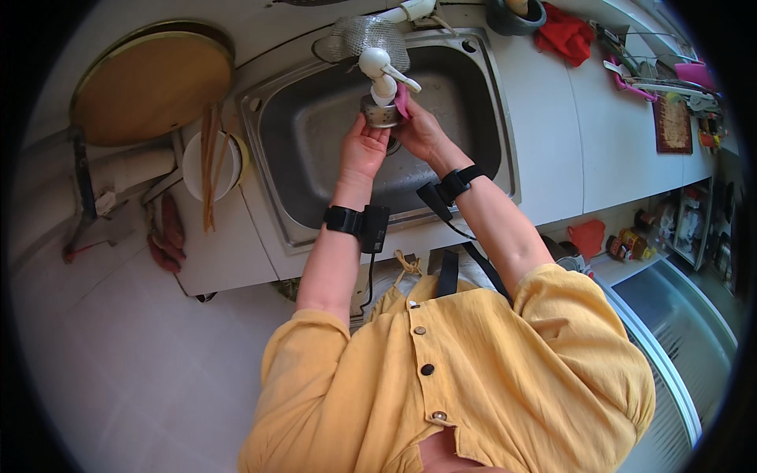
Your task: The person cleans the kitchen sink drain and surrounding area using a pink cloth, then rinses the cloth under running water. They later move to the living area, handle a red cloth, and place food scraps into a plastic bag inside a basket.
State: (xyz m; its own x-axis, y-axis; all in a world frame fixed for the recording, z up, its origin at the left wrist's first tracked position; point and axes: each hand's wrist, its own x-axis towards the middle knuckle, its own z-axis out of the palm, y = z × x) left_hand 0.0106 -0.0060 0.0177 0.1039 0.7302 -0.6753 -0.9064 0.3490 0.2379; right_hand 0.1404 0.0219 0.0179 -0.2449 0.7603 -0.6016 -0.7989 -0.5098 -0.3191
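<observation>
Over the stainless steel sink (331, 171), my left hand (364, 148) supports a small perforated metal strainer cup (381, 115) from the left and below. My right hand (423, 133) is at the cup's right side and pinches a pink cloth (402, 101) against it. Directly above the cup is the white faucet (378, 74), whose spout hides part of the rim. Whether water is running cannot be made out. The drain (392, 146) shows partly behind my hands.
Silvery foil (369, 38) wraps something behind the faucet. Left of the sink are a white bowl (204, 171) with wooden chopsticks (210, 156) across it, a large round board (157, 88) and sweet potatoes (168, 230). A mortar (517, 18), a red cloth (565, 35) and a dish rack (668, 77) stand to the right.
</observation>
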